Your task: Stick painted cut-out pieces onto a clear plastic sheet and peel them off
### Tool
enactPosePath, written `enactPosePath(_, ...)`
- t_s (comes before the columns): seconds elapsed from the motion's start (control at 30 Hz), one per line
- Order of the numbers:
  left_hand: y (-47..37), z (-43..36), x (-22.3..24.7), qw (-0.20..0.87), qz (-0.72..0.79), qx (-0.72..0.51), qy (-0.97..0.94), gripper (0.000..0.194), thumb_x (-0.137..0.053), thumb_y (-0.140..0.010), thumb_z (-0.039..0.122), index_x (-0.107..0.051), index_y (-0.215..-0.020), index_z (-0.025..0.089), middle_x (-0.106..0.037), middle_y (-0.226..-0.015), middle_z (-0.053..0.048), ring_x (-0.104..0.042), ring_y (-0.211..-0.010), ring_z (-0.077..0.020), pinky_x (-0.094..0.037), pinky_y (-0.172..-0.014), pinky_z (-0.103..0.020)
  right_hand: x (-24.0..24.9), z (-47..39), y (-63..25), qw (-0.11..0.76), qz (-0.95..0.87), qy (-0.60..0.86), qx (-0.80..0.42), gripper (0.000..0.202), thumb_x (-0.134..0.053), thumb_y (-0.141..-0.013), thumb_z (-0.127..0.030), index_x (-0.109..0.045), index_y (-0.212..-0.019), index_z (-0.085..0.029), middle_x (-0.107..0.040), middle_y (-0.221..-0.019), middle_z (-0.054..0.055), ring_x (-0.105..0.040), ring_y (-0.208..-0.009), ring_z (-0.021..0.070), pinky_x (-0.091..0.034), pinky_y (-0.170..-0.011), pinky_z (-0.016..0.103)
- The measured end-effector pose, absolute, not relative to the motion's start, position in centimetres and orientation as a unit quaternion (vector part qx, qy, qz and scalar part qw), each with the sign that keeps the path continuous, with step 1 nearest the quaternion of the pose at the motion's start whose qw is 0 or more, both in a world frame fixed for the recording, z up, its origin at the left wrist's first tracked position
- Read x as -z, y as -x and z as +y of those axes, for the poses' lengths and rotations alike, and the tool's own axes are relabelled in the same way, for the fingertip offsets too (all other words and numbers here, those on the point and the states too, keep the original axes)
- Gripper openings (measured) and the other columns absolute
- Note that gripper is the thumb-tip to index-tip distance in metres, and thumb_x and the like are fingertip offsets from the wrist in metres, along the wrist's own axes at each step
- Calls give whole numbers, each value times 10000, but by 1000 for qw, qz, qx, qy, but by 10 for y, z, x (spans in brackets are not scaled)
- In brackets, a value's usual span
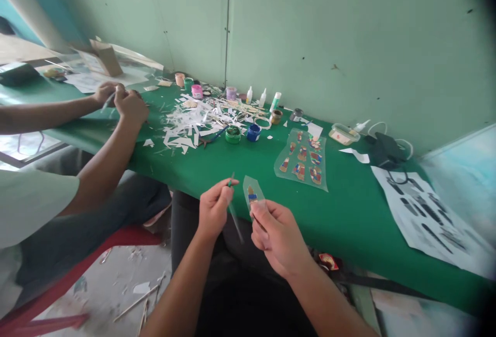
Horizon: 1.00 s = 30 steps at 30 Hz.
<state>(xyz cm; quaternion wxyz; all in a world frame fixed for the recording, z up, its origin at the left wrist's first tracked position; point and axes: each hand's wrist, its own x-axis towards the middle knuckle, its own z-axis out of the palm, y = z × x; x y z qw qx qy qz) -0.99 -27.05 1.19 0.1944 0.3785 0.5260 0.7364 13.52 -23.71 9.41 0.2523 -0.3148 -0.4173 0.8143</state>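
My left hand [215,205] is closed on a slim stick-like tool [235,222]. Its upper tip rises above my fingers with a green patch, and the lower end, greyish and blurred, points down toward my lap. Close beside it, my right hand [277,231] pinches a small clear plastic sheet [248,184] bearing a painted cutout [252,196] in brown and blue. My thumb covers the lower part of that cutout. Both hands are raised at the near table edge. Past them on the green table lies a larger clear sheet [279,168] with several similar painted pieces.
Open green [233,135] and blue [253,133] paint pots stand beyond my hands. White paper scraps [186,120] are piled behind, near glue bottles [262,98]. A printed sheet [403,228] lies right, beside a black box [385,151]. At left, another person's hands [129,104] work.
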Motion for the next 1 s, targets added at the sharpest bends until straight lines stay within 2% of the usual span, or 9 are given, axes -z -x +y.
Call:
enactPosePath(0.13,36,-278,-15,192,514,-779,-304,343,-567,-944,456,-706,-1011,149,-446,-614,32,-368,-529,-83,-292,-499,-208,-90,-235,-135,246,-440,318,-803,399,-758,-803,-465,-529,-647,-178,-349,-420,-113,-259,-365,21,-198,-387,196)
enactPosePath(0.23,45,-288,-24,150,577,-740,-311,328,-562,-952,432,-714,-1032,152,-443,-600,35,-362,-522,-85,-286,-494,-208,-90,-227,-129,270,-461,314,-785,379,-722,-836,-478,-558,-683,-173,-373,-421,-106,-270,-363,23,-204,-392,197)
enactPosePath(0.37,32,-295,-39,124,612,-630,-461,289,-550,-964,344,-750,-1066,163,-626,-717,-31,-562,-670,-136,-430,-629,-236,-96,-217,-120,305,-471,302,-770,361,-699,-859,-472,-558,-705,-178,-378,-430,-105,-271,-365,28,-202,-388,197)
enactPosePath(0.47,15,-292,-45,150,565,-596,-550,289,-530,-971,304,-758,-1088,171,-703,-794,-60,-635,-729,-163,-460,-671,-251,-100,-213,-117,320,-471,289,-770,372,-713,-848,-459,-534,-676,-183,-366,-426,-107,-276,-364,32,-223,-383,198)
enactPosePath(0.73,2,-285,-41,144,535,-620,-556,266,-541,-965,275,-761,-1077,175,-670,-694,-31,-551,-584,-123,-385,-557,-230,-103,-213,-122,307,-426,270,-807,359,-741,-833,-427,-533,-675,-181,-360,-421,-113,-242,-364,23,-202,-371,175)
enactPosePath(1.0,-6,-280,-35,89,543,-654,-519,231,-555,-956,263,-753,-1023,167,-627,-669,-19,-517,-592,-122,-371,-555,-234,-108,-213,-122,316,-437,264,-800,358,-748,-831,-418,-537,-668,-180,-355,-431,-112,-244,-373,22,-212,-378,173)
